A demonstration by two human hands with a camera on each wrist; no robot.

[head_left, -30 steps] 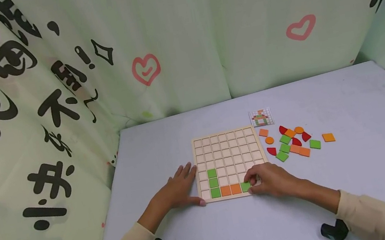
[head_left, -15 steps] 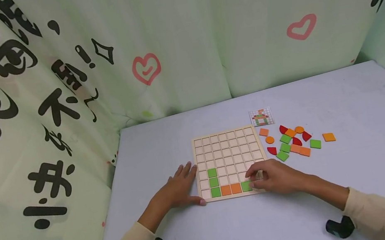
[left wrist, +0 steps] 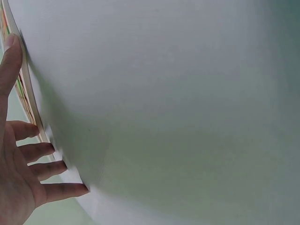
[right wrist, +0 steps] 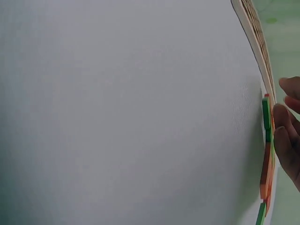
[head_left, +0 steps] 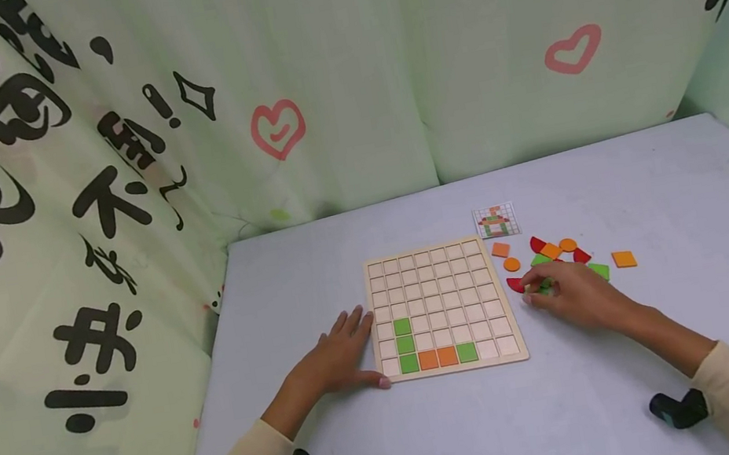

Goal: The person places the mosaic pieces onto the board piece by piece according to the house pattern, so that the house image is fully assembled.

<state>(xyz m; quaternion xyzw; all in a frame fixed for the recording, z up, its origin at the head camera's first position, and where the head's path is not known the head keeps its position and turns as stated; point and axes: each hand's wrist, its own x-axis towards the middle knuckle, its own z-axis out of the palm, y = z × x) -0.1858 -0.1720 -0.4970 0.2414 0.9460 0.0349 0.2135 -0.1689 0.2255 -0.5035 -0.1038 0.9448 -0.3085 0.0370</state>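
A square wooden grid board lies on the table. Green tiles fill part of one column near its left side, and two orange tiles and one more green tile continue along the bottom row. My left hand rests at the board's left edge, fingers spread, thumb at the lower corner. Off the board's right side, my right hand is over the loose tiles, its bent fingers and thumb apart. Green tiles stand right by its fingertips in the right wrist view; the hand hides part of the pile.
Around my right hand lie red quarter-round pieces, orange rounds and orange squares. A small printed pattern card is beyond the board's upper right corner. A pale curtain hangs behind the table.
My right hand has left the green tile in the bottom row and moved right and away from me to the loose tiles. My left hand has stayed at the board's edge.
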